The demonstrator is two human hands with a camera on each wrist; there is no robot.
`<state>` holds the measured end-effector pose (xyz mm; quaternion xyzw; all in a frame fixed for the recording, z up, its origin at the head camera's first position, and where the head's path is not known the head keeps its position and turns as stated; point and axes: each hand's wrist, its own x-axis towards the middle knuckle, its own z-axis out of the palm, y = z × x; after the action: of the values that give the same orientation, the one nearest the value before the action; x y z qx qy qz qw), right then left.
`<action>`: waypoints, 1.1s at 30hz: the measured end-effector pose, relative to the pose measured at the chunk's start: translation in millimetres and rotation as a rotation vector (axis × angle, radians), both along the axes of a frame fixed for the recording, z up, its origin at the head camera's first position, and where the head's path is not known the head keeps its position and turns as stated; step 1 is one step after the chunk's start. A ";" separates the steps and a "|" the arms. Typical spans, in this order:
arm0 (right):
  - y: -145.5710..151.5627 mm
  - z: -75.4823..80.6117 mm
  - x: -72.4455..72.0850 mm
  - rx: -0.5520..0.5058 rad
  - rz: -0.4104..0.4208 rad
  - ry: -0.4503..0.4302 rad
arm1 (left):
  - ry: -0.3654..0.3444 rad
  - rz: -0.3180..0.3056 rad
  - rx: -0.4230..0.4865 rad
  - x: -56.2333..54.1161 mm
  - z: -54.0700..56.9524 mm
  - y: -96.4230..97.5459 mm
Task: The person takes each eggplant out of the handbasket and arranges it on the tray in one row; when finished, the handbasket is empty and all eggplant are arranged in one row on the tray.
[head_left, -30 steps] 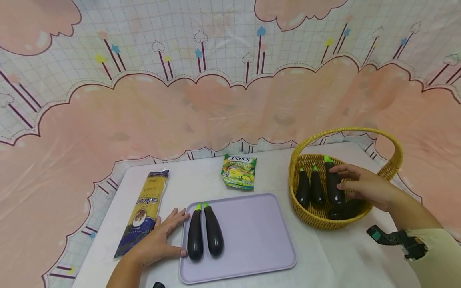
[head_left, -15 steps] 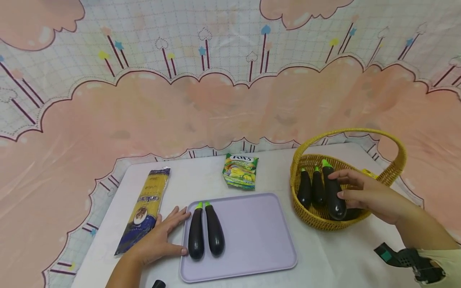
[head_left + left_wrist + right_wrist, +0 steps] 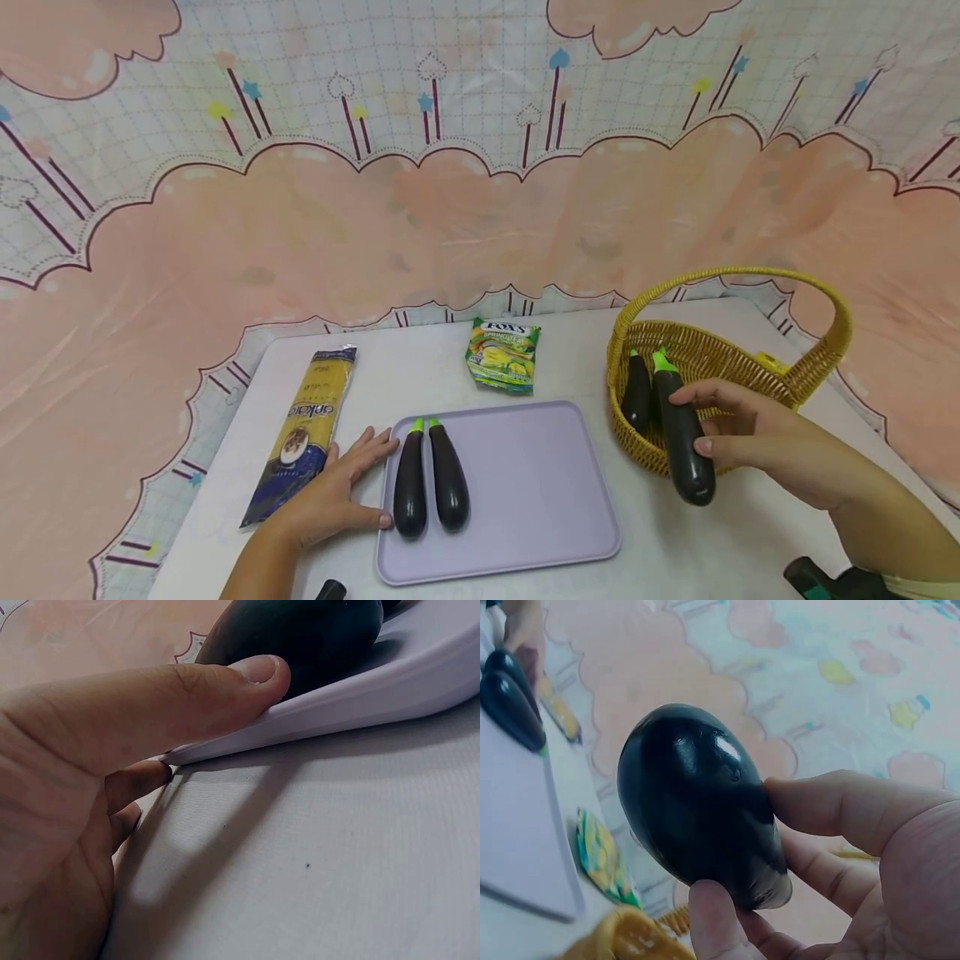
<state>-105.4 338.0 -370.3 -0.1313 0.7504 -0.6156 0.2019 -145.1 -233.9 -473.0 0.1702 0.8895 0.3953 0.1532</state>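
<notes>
My right hand (image 3: 780,442) pinches a dark eggplant (image 3: 684,442) with a green stem between thumb and fingers. It tilts over the front rim of the yellow wicker basket (image 3: 652,460); its rounded end fills the middle of the right wrist view. Inside the basket another eggplant (image 3: 637,396) leans at the left, and others are mostly hidden. Two eggplants lie side by side on the left of the lilac tray (image 3: 540,483). Spread along the tray's left edge is my left hand (image 3: 330,496). In the left wrist view its thumb (image 3: 259,675) touches the tray's rim beside an eggplant.
A pasta packet (image 3: 300,433) lies left of the tray, close by the left hand. Behind the tray is a green candy bag (image 3: 502,357). The basket's tall handle (image 3: 750,273) arches over it. A small black object (image 3: 332,590) sits at the front edge of view.
My right hand has lifted the eggplant out of the basket's right part and brought it toward me, over the front rim. The left hand stays by the tray.
</notes>
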 end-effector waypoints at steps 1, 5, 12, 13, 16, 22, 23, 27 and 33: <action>-2.9 -0.1 1.5 -0.004 0.006 0.001 | 0.000 0.000 0.001 -0.1 -0.1 0.1; -14.9 -0.9 4.6 -0.014 0.020 0.001 | -0.001 0.001 0.003 -0.5 -1.3 0.1; -39.9 -5.6 2.3 0.010 0.018 -0.032 | 0.003 -0.003 0.013 -0.7 -2.1 0.5; -44.1 -6.5 1.7 0.015 0.025 -0.033 | 0.003 -0.003 0.014 -0.7 -2.1 0.4; -58.6 -9.3 -0.2 0.014 0.042 -0.038 | 0.002 0.002 0.017 -0.6 -2.1 0.3; -90.1 -14.1 -5.6 0.026 0.060 -0.064 | -0.004 0.008 0.013 0.8 -1.4 -0.1; -95.5 -14.9 -6.8 0.035 0.060 -0.067 | -0.006 0.010 0.013 1.0 -1.3 -0.2; -114.8 -20.9 -12.8 0.043 0.078 -0.066 | -0.008 0.015 -0.001 1.1 -0.5 -0.2; -143.0 -38.6 -29.4 0.017 0.076 -0.090 | -0.010 0.010 -0.008 0.5 0.6 0.3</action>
<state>-134.7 195.1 -408.9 -0.1301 0.7404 -0.6062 0.2597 -144.6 -233.6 -472.4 0.1629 0.8912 0.3934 0.1564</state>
